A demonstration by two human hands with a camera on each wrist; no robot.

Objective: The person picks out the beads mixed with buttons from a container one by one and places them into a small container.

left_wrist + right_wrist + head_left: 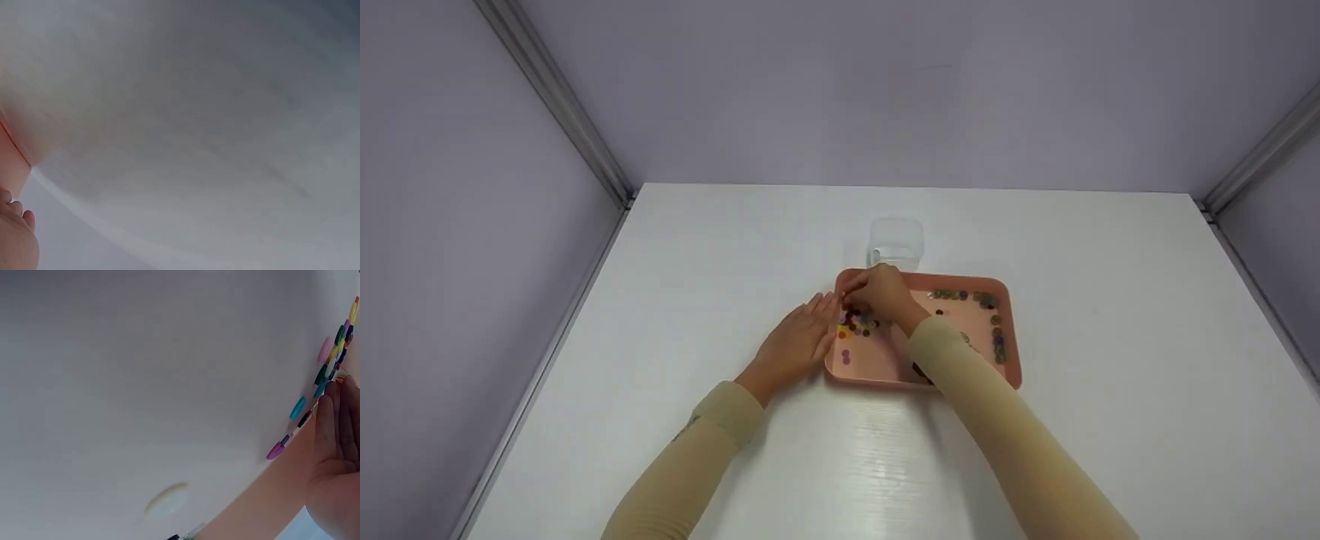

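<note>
The right hand [877, 291] is over the pink tray [1011, 371], at the tray's 10 o'clock corner, its fingers [332, 417] bent down onto a heap of small coloured buttons [858, 321] that lies directly beneath the fingertips and slightly toward 6 o'clock from them. Whether a button is pinched cannot be told from any view; the right wrist view shows the fingers held close together beside the buttons. The heap has no clear long axis, while a second run of buttons [996, 330] follows the tray's far rim and turns down its 3 o'clock side. The left hand [799, 341] lies flat with straight fingers, touching the tray's 9 o'clock rim, holding nothing; the right hand is the nearer to the heap. There is one tray, one clear plastic cup [895, 243] at 12 o'clock just beyond it on the white bench [1110, 420], two hands, and dozens of buttons, too small to count exactly.
</note>
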